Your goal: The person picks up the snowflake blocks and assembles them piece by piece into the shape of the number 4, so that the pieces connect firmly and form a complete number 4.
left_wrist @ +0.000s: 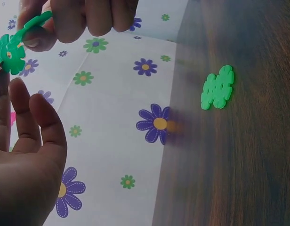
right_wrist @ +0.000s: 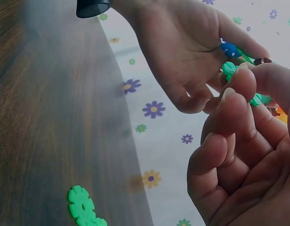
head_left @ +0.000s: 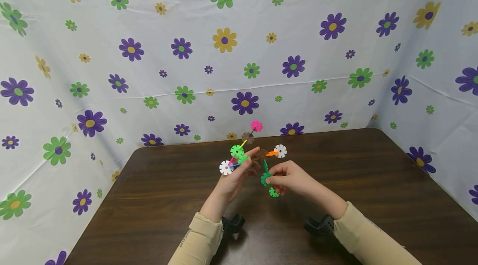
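Observation:
A branching chain of notched, interlocking plastic discs is held up between the two hands. My left hand (head_left: 233, 180) pinches it between thumb and index finger, near a brown disc (head_left: 262, 155); the other fingers stay loosely bent. With thumb and fingertips, my right hand (head_left: 289, 177) pinches a green disc (head_left: 265, 179) at the chain's lower end. This joins another green disc (left_wrist: 11, 54) set at an angle to it. White (head_left: 226, 168), bright green (head_left: 237, 151) and pink (head_left: 256, 126) discs stick out on the left branch. Another white disc (head_left: 280, 151) ends the orange branch.
Bright green discs (left_wrist: 218, 88) lie joined on the dark wooden table (head_left: 157, 198), below the right hand. A white cloth (head_left: 149, 74) with printed flowers hangs behind the table and along its sides. Black wrist cameras (head_left: 320, 225) sit under both wrists.

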The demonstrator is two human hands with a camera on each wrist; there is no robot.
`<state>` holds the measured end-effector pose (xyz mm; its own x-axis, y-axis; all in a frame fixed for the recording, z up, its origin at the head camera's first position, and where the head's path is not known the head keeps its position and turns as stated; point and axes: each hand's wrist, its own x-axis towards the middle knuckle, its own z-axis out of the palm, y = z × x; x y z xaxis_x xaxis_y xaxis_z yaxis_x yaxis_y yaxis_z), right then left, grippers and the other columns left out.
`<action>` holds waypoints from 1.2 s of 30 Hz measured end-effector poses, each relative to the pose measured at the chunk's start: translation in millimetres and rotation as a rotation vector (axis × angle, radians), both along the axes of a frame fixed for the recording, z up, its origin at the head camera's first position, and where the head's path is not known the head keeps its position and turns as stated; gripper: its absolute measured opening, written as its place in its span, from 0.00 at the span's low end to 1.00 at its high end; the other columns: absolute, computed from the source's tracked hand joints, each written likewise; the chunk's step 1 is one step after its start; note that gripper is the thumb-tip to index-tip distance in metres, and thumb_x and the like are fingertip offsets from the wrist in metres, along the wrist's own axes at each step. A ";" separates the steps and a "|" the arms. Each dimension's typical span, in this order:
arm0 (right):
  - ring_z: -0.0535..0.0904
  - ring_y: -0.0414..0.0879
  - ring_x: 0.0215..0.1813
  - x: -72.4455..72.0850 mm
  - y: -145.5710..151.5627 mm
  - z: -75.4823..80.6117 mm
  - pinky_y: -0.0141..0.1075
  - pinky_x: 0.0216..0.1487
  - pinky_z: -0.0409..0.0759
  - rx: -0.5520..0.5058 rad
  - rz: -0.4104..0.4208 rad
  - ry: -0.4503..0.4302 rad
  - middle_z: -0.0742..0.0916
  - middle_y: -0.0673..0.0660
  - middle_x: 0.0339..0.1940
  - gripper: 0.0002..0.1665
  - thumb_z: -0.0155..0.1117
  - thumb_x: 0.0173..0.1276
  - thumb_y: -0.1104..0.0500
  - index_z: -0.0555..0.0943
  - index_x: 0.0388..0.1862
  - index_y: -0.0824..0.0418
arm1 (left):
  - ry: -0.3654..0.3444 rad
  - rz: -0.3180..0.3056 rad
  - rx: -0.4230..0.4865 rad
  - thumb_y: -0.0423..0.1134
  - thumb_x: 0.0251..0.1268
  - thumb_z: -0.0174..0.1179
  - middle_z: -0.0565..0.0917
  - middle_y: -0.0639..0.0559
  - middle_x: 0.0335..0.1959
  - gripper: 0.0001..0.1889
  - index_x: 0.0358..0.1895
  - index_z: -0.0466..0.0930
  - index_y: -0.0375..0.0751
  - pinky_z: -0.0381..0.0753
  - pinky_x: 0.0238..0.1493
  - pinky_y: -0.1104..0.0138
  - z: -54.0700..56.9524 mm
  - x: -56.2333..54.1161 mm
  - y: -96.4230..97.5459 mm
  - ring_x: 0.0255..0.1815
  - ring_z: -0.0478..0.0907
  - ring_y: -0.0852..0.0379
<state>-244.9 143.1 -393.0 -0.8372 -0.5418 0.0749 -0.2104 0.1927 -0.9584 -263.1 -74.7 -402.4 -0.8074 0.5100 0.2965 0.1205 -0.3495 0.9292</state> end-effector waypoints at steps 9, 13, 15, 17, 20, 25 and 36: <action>0.74 0.41 0.19 -1.8 0.3 6.5 0.36 0.23 0.79 0.019 0.009 -0.006 0.80 0.54 0.17 0.10 0.63 0.68 0.62 0.82 0.33 0.70 | 0.024 -0.022 0.008 0.50 0.74 0.52 0.75 0.55 0.59 0.31 0.71 0.62 0.32 0.70 0.52 0.57 -3.1 -0.5 0.0 0.51 0.71 0.53; 0.75 0.41 0.20 -0.7 0.0 8.7 0.39 0.25 0.81 0.030 -0.009 -0.037 0.81 0.54 0.18 0.10 0.64 0.67 0.62 0.83 0.33 0.70 | 0.036 -0.033 0.000 0.51 0.74 0.51 0.77 0.54 0.57 0.31 0.70 0.63 0.31 0.70 0.53 0.55 -3.6 -1.0 -0.1 0.51 0.72 0.52; 0.76 0.41 0.20 0.1 0.3 9.3 0.39 0.26 0.81 0.033 -0.018 -0.053 0.81 0.55 0.18 0.10 0.64 0.67 0.62 0.83 0.33 0.70 | 0.047 -0.041 -0.006 0.51 0.74 0.51 0.77 0.52 0.55 0.31 0.70 0.63 0.31 0.71 0.53 0.54 -3.8 -1.2 -0.1 0.51 0.73 0.51; 0.76 0.41 0.20 1.2 0.7 10.3 0.38 0.26 0.81 0.030 -0.023 -0.062 0.81 0.55 0.19 0.10 0.65 0.67 0.62 0.83 0.33 0.71 | 0.051 -0.048 -0.012 0.51 0.74 0.51 0.77 0.52 0.55 0.31 0.70 0.63 0.31 0.72 0.53 0.53 -4.0 -1.3 -0.1 0.51 0.74 0.51; 0.75 0.41 0.20 1.6 1.4 9.7 0.37 0.26 0.81 0.024 -0.023 -0.064 0.81 0.55 0.18 0.11 0.65 0.67 0.62 0.83 0.33 0.71 | 0.054 -0.049 -0.017 0.50 0.74 0.52 0.78 0.50 0.54 0.31 0.69 0.63 0.30 0.73 0.53 0.53 -3.9 -1.7 0.2 0.50 0.76 0.52; 0.76 0.41 0.21 0.5 2.7 5.3 0.41 0.28 0.82 0.030 -0.030 -0.057 0.81 0.54 0.18 0.11 0.65 0.68 0.59 0.84 0.33 0.69 | 0.051 -0.051 -0.014 0.47 0.75 0.51 0.80 0.51 0.52 0.28 0.69 0.65 0.31 0.76 0.52 0.53 -2.8 -1.5 1.4 0.48 0.78 0.52; 0.77 0.42 0.22 0.7 1.5 4.1 0.43 0.29 0.83 0.023 -0.021 -0.024 0.83 0.57 0.20 0.11 0.66 0.67 0.60 0.85 0.33 0.68 | 0.009 -0.038 0.003 0.44 0.75 0.51 0.79 0.50 0.57 0.25 0.68 0.67 0.32 0.80 0.49 0.55 -3.2 -0.6 2.1 0.52 0.79 0.49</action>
<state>-244.2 144.6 -388.9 -0.8497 -0.5255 0.0426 -0.1832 0.2186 -0.9585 -263.7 -72.6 -405.5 -0.7847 0.5396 0.3051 0.1149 -0.3571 0.9270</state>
